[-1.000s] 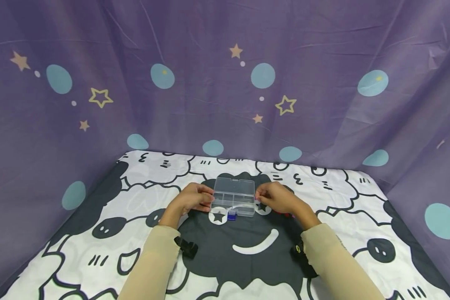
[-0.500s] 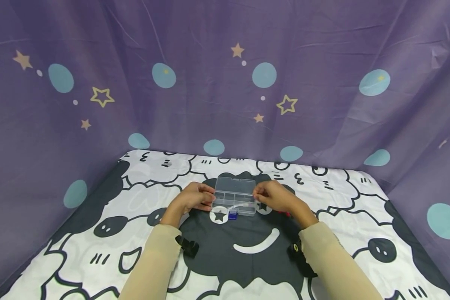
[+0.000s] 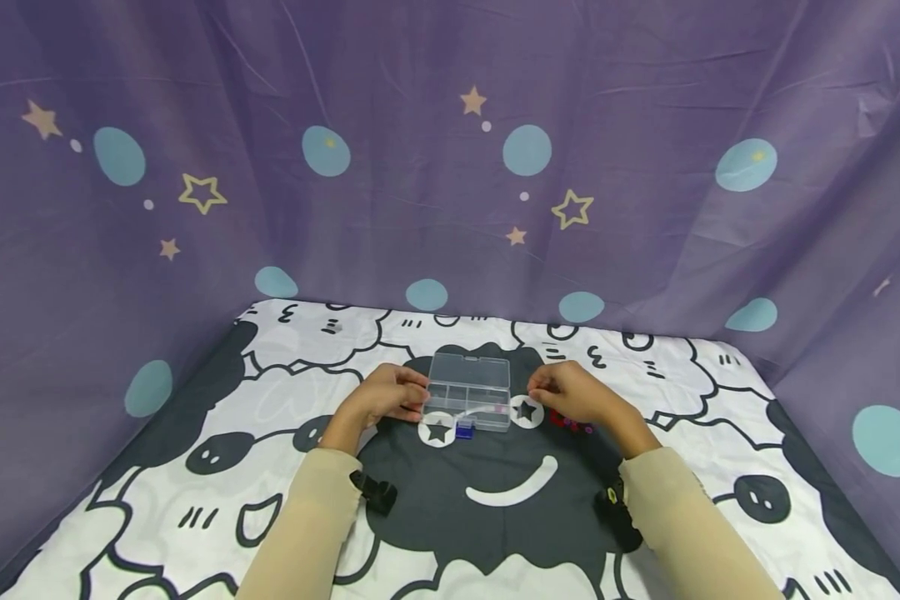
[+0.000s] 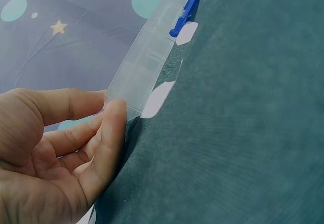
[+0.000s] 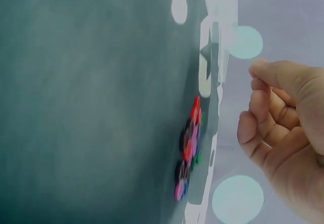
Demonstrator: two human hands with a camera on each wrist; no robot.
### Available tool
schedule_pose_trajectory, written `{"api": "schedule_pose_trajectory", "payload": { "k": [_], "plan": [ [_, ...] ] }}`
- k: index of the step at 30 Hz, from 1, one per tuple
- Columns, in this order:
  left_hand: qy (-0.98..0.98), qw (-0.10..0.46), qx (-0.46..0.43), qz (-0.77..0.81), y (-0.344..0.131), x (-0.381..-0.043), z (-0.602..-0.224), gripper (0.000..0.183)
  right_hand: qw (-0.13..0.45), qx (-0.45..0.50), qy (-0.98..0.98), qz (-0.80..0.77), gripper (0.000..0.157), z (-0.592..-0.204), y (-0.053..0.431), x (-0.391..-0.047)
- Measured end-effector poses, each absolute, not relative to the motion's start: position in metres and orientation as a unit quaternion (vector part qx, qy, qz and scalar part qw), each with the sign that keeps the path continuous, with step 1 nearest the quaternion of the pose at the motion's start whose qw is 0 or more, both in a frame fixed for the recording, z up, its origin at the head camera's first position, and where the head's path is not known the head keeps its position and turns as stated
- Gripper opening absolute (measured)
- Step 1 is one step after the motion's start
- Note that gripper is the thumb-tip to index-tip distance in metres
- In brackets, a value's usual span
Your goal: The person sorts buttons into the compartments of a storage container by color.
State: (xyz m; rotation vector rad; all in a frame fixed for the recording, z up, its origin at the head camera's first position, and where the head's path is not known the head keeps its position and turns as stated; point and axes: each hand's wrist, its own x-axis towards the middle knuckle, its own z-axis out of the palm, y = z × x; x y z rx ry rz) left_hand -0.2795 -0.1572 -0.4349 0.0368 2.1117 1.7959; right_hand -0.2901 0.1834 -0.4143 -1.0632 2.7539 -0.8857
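A clear plastic box (image 3: 467, 397) with divided compartments stands on the dark patch of the cloth, its lid (image 3: 468, 370) raised at the back. My left hand (image 3: 390, 393) pinches the box's left end between thumb and fingers; the left wrist view shows this grip on the box wall (image 4: 139, 75) up close. A bit of pink (image 3: 499, 409) shows inside at the right end. My right hand (image 3: 570, 392) hovers right of the box, thumb near the bent index finger, nothing visible between them. Below it lies a cluster of small coloured pieces (image 5: 190, 150), red, pink, dark, green and blue.
A blue piece (image 3: 464, 432) sits at the box's front edge. The cloth (image 3: 270, 400) carries black-and-white cartoon sheep. A purple curtain (image 3: 420, 233) with stars and dots hangs behind and at both sides.
My right hand has moved from the box's right end out to the right, over the coloured pieces. The pink bit earlier at its fingertips now shows inside the box. The left hand stays put.
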Motion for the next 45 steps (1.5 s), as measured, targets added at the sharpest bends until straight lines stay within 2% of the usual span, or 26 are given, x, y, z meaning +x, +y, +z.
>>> {"api": "schedule_pose_trajectory", "payload": {
  "k": [22,30,37,45],
  "plan": [
    [0.755,0.184,0.006,0.629,-0.157,-0.278,-0.434,0.033,0.067,-0.322,0.912,-0.246,0.005,-0.416,0.237,-0.274],
    [0.755,0.188,0.005,0.628,-0.156,-0.279,-0.434,0.033,0.107,-0.321,0.904,-0.262,0.006,-0.416,0.254,-0.267],
    [0.756,0.184,0.005,0.628,-0.157,-0.278,-0.435,0.033,0.126,-0.315,0.904,-0.260,0.006,-0.421,0.262,-0.266],
    [0.755,0.183,0.004,0.630,-0.157,-0.278,-0.435,0.033,0.122,-0.327,0.902,-0.253,0.009,-0.424,0.263,-0.267]
  ]
}}
